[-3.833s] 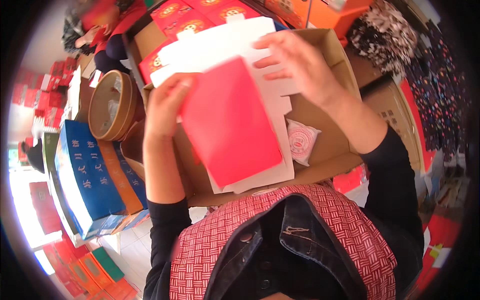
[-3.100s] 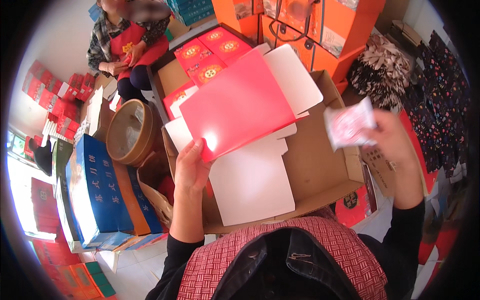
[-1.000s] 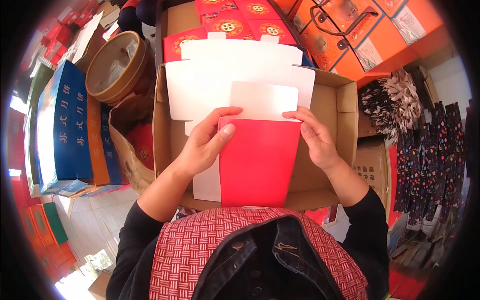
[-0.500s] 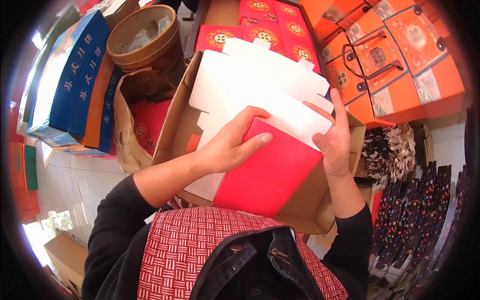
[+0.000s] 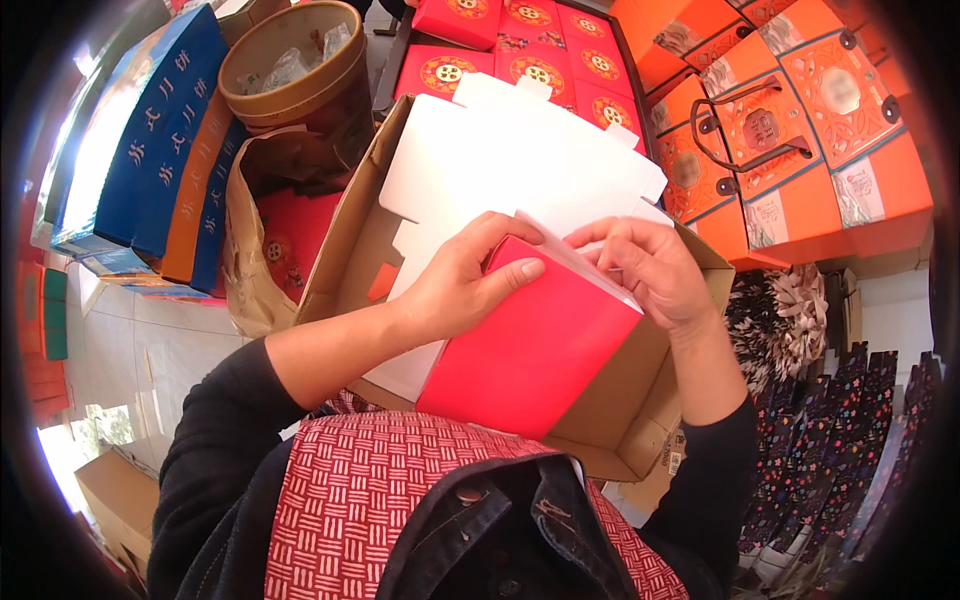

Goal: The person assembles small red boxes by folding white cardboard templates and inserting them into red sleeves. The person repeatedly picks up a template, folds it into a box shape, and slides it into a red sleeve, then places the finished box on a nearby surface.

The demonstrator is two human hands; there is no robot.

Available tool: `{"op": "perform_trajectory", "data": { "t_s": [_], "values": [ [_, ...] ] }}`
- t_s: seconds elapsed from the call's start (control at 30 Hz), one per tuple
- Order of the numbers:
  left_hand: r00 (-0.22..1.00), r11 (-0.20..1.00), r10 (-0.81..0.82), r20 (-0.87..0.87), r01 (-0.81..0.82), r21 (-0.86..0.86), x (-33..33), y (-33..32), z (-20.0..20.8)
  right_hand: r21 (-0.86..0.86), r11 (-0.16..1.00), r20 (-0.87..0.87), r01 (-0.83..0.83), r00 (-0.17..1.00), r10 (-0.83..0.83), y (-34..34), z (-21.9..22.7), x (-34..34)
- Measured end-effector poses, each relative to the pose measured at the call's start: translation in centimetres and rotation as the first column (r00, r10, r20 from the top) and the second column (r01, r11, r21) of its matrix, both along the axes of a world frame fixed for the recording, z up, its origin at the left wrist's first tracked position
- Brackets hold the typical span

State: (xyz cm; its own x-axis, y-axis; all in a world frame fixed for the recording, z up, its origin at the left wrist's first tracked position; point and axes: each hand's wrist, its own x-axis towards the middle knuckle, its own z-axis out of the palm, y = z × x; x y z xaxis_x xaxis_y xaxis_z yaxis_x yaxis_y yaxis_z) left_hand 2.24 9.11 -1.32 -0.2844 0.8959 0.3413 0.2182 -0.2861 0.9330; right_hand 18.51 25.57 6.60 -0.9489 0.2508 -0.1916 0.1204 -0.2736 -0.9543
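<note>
A red folding carton (image 5: 535,345), white on the inside, lies tilted in front of my body. My left hand (image 5: 462,280) grips its upper left corner, thumb on the red face and fingers behind. At the carton's upper right end, my right hand (image 5: 650,268) is closed with bent fingers at the white end flap; part of the fingertips is hidden. Under and beyond the carton, white flat carton blanks (image 5: 510,150) with tabs lie in an open brown cardboard box (image 5: 345,215).
Red packages with gold emblems (image 5: 535,70) fill a dark-edged tray at the back. Orange handled gift boxes (image 5: 760,135) stand at the right, above patterned dark strips (image 5: 830,450). Blue boxes (image 5: 150,150), a brown bucket (image 5: 290,100) and a paper bag (image 5: 240,250) are at the left.
My right hand has gone from spread fingers beside the carton to bent fingers at its end. The white flap there now stands closer to the red face. My left hand keeps its grip.
</note>
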Motion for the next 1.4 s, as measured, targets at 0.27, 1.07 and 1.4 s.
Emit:
{"op": "perform_trajectory", "data": {
  "t_s": [0.27,1.07,1.4],
  "values": [
    [0.977,0.988,0.003,0.211,0.030,-0.154,0.5,-0.6,0.9,0.127,0.975,0.220,-0.184,0.963,0.153,-0.8,2.8,-2.3],
    [0.985,0.991,-0.060,0.159,0.078,-0.110,0.5,-1.2,1.3,0.708,0.702,0.023,-0.076,0.996,0.085,-0.5,-0.4,-0.6],
    [0.997,0.991,0.017,-0.079,-0.028,-0.134,1.7,-0.7,1.4,0.641,0.764,-0.014,-0.069,0.995,0.102,-0.8,-0.7,-0.8]
  ]
}}
